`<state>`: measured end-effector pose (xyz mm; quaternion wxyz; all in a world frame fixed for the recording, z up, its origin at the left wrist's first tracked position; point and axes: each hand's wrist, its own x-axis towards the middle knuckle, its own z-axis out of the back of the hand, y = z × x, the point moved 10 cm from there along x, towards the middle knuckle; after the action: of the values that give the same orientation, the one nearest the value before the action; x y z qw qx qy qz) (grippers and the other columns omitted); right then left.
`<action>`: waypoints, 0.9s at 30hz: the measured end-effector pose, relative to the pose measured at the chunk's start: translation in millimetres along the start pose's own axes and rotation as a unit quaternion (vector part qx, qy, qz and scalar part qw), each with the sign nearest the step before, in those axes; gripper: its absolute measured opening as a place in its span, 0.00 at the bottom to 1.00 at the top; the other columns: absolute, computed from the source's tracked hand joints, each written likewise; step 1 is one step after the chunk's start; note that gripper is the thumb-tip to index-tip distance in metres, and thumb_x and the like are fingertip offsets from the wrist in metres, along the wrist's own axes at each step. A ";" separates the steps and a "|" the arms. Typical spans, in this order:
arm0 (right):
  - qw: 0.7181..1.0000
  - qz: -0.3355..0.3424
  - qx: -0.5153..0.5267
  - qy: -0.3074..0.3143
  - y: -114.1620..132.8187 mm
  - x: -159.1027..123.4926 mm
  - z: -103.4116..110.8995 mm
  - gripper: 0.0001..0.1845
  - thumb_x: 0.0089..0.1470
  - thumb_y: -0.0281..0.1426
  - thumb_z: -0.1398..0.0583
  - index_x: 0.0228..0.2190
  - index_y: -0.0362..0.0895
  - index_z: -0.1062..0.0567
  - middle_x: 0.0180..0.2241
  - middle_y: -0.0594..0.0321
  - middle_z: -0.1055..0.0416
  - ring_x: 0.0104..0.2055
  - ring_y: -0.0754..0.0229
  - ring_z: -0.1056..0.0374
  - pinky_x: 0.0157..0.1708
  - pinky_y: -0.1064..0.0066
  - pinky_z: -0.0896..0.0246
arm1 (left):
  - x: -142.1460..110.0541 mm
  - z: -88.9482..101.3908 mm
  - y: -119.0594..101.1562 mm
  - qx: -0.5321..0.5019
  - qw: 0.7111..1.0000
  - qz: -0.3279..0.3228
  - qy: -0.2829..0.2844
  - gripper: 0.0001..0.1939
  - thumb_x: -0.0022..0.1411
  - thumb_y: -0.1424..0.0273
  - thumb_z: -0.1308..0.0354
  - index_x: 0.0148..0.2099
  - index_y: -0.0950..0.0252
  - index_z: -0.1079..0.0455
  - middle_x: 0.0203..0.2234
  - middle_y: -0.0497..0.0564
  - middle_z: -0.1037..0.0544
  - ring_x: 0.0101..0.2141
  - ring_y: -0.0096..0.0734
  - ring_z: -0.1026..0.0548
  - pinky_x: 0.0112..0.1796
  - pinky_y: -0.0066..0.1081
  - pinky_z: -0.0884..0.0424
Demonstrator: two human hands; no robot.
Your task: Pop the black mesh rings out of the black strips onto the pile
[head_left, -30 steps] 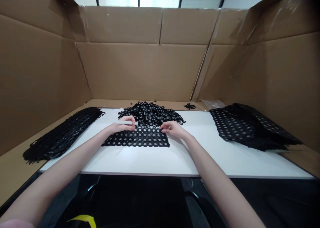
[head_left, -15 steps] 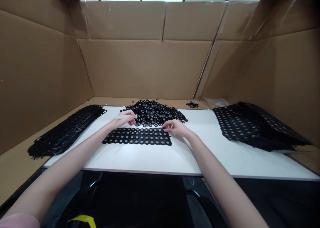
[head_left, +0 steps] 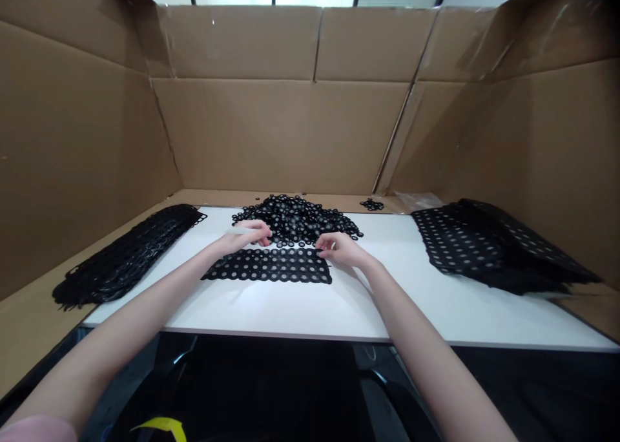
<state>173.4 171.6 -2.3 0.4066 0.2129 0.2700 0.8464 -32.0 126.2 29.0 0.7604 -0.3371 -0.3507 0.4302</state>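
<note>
Head view: left hand (head_left: 252,232) pinches a white stick (head_left: 239,231), right hand (head_left: 340,249) a black sheet (head_left: 271,265).

No texts, labels, brands, numbers or signs can be read.
</note>
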 end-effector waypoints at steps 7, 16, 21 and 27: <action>1.000 0.007 0.013 0.009 -1.0 0.4 -0.8 0.04 0.42 0.26 0.40 0.26 0.43 0.28 0.26 0.65 0.31 0.31 0.63 0.36 0.32 0.72 0.42 | -7.0 -9.4 -2.2 0.058 0.994 -0.035 0.085 0.10 0.53 0.70 0.39 0.38 0.66 0.33 0.36 0.52 0.23 0.37 0.32 0.26 0.38 0.30 0.31; 1.000 0.004 0.013 0.012 -1.3 -0.5 -0.6 0.04 0.41 0.28 0.40 0.26 0.43 0.28 0.25 0.65 0.32 0.30 0.63 0.36 0.31 0.72 0.42 | -5.0 -12.0 -5.6 0.009 0.996 -0.048 0.075 0.13 0.52 0.67 0.36 0.36 0.66 0.35 0.32 0.51 0.25 0.32 0.29 0.28 0.35 0.29 0.32; 1.000 0.003 0.009 0.013 -2.4 -0.5 -1.3 0.04 0.42 0.28 0.40 0.26 0.42 0.27 0.25 0.65 0.31 0.30 0.63 0.36 0.32 0.72 0.42 | -5.4 -16.3 -10.6 0.074 0.994 -0.065 0.054 0.08 0.56 0.68 0.40 0.35 0.66 0.35 0.30 0.49 0.26 0.31 0.27 0.29 0.34 0.26 0.34; 1.000 0.002 0.006 0.016 -1.9 -0.7 -1.1 0.05 0.42 0.28 0.40 0.27 0.42 0.27 0.26 0.64 0.31 0.31 0.62 0.36 0.32 0.72 0.42 | -6.7 -18.0 -11.7 0.090 0.991 -0.071 0.065 0.07 0.56 0.70 0.43 0.37 0.66 0.36 0.32 0.49 0.27 0.32 0.27 0.29 0.33 0.25 0.35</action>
<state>174.2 171.7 -4.4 0.3989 0.2026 0.2814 0.8489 -14.8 111.8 27.5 0.8375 -0.2689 -0.2837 0.3819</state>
